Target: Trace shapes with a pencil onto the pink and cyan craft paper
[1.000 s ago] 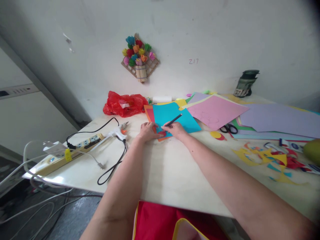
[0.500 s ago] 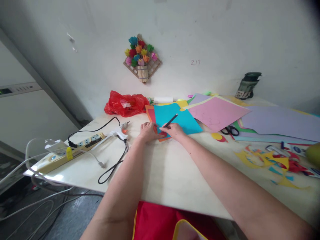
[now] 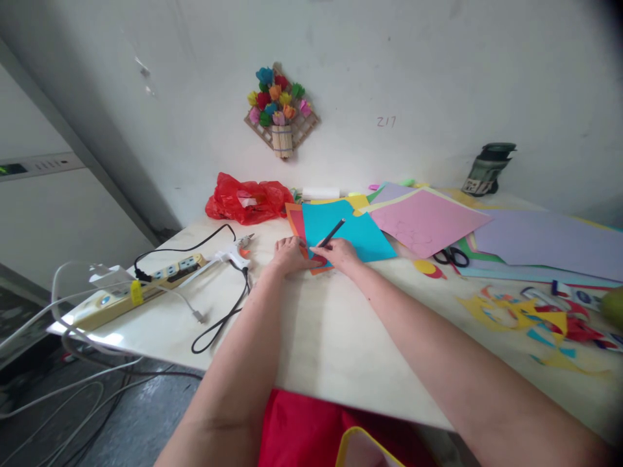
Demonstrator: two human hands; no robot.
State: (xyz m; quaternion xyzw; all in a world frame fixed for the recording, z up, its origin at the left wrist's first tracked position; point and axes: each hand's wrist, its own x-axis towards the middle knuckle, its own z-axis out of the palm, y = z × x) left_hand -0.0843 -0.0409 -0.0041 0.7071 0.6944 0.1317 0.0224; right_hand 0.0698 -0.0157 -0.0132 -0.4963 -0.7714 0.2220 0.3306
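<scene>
My right hand (image 3: pixel 341 254) grips a dark pen (image 3: pixel 335 231), its lower end down at the left edge of a blue paper sheet (image 3: pixel 372 241). Beside it, my left hand (image 3: pixel 292 255) presses on the papers, thumb stretched out towards the pen and apart from the other fingers. A small red paper piece (image 3: pixel 318 259) shows between the two hands, partly covered. Under the blue sheet, orange (image 3: pixel 293 219) and red sheets (image 3: pixel 298 224) stick out on the left. What the pen tip marks is too small to see.
Left of my hands lie a glue gun (image 3: pixel 238 250) and a power strip (image 3: pixel 146 292) with cables. Behind is a red plastic bag (image 3: pixel 246 198). Pink paper (image 3: pixel 428 220), black scissors (image 3: pixel 451 257), yellow scraps (image 3: pixel 511 311) and a dark bottle (image 3: pixel 488 170) are on the right.
The view has shifted slightly. Both hands stay in nearly the same place on the papers, and the pen is still in my right hand.
</scene>
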